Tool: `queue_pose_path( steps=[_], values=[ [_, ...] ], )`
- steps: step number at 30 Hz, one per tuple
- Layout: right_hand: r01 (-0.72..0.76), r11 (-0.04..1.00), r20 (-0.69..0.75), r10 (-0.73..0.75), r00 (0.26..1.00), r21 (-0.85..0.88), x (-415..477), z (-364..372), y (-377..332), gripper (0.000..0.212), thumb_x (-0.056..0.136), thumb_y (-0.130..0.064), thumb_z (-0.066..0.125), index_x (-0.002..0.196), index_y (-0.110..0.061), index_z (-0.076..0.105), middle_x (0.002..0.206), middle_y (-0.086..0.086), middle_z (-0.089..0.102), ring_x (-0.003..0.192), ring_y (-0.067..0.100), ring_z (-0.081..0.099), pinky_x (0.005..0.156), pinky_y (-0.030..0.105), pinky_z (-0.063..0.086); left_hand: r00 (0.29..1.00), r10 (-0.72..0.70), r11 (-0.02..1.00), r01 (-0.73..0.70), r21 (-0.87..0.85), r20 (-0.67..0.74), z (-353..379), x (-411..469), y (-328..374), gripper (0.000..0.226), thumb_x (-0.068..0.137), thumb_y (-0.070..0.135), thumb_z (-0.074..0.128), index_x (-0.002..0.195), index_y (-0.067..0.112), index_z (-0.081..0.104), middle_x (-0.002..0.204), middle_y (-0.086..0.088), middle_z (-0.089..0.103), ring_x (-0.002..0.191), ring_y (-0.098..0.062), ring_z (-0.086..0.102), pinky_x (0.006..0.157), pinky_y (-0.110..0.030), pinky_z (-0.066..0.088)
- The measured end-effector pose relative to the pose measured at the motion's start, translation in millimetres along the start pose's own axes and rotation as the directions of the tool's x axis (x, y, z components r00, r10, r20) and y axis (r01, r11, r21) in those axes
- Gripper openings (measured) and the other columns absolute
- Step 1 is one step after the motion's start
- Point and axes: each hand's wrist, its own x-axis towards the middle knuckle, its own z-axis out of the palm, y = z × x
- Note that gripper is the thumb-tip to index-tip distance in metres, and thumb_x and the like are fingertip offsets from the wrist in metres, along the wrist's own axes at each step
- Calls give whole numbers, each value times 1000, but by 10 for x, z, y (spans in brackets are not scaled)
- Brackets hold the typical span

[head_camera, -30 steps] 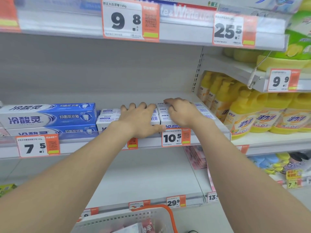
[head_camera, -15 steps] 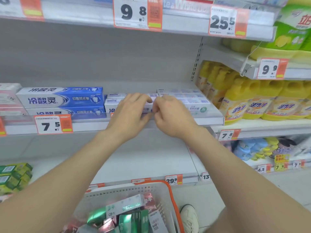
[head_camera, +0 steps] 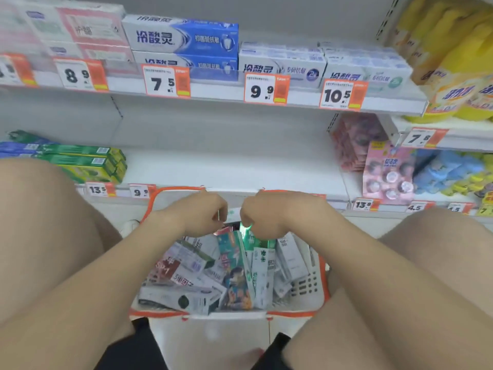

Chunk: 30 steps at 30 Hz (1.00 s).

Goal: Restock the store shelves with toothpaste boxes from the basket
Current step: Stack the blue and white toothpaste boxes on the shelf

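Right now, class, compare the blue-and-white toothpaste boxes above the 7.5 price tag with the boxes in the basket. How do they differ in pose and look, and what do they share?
The blue-and-white boxes lie flat, stacked two high; the basket boxes are jumbled, several tilted or on end. The blue-and-white boxes share one design; the basket boxes mix green, white and red. Both are long, narrow cartons.
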Motion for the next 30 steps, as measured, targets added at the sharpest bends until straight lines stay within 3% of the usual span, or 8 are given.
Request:
queue_pose_path(
  steps=[4,6,9,12,16,20,26,30],
  values=[
    [-98,995,-85,96,992,-19,56,323,-140,13,94,0,48,91,-12,52,89,6,53,71,22,56,64,36,49,971,-75,997,70,26,228,347,-140,-48,21,94,24,72,112,28,64,109,6,61,98,-17,62,88,-35,55],
    [-180,984,-133,176,975,-19,161,489,-246,16,94,0,53,103,-12,57,87,2,51,72,20,56,65,35,46,950,-116,993,107,46,289,513,-185,-117,36,93,17,72,126,25,60,116,4,60,97,-19,63,79,-32,54],
    [-167,984,-178,152,972,-70,377,745,-368,53,91,-1,65,141,-10,48,123,12,58,104,32,65,71,39,47,948,-176,983,154,103,266,668,-238,-280,46,89,-4,65,128,19,55,119,-3,62,89,-20,65,67,-33,57],
    [92,964,-108,-122,987,-248,617,1022,-411,88,88,-3,71,160,-32,29,156,22,25,128,42,50,86,46,49,911,-237,966,186,179,337,739,-294,-397,27,85,6,77,103,16,60,103,-2,65,87,-21,69,80,-39,63],
    [140,905,13,-147,989,-401,786,1387,-534,69,98,-12,63,157,-38,37,167,18,-7,139,48,38,100,49,49,884,-200,977,147,155,422,846,-369,-423,39,81,31,88,102,18,58,111,-2,63,95,-22,64,86,-35,58],
    [120,915,-53,-152,987,-386,817,1578,-594,48,101,-29,51,149,-30,47,166,16,-16,116,46,48,92,48,48,980,-123,978,93,189,154,972,-301,-531,46,88,8,75,124,18,49,126,-7,53,108,-27,57,93,-43,55],
    [-12,978,-271,-46,961,-209,923,1490,-397,58,90,-18,74,138,-14,43,151,18,11,101,38,53,78,42,48,974,-135,938,67,339,181,1178,-237,-769,71,87,26,80,147,21,43,142,-5,53,133,-29,49,112,-47,40],
    [10,936,-325,113,939,353,941,1271,-179,79,78,1,79,136,-24,31,131,10,38,87,22,58,63,30,53,988,-84,934,33,357,128,1210,-153,-796,50,99,30,67,142,18,44,132,-5,64,121,-28,60,111,-46,40]
  ],
)
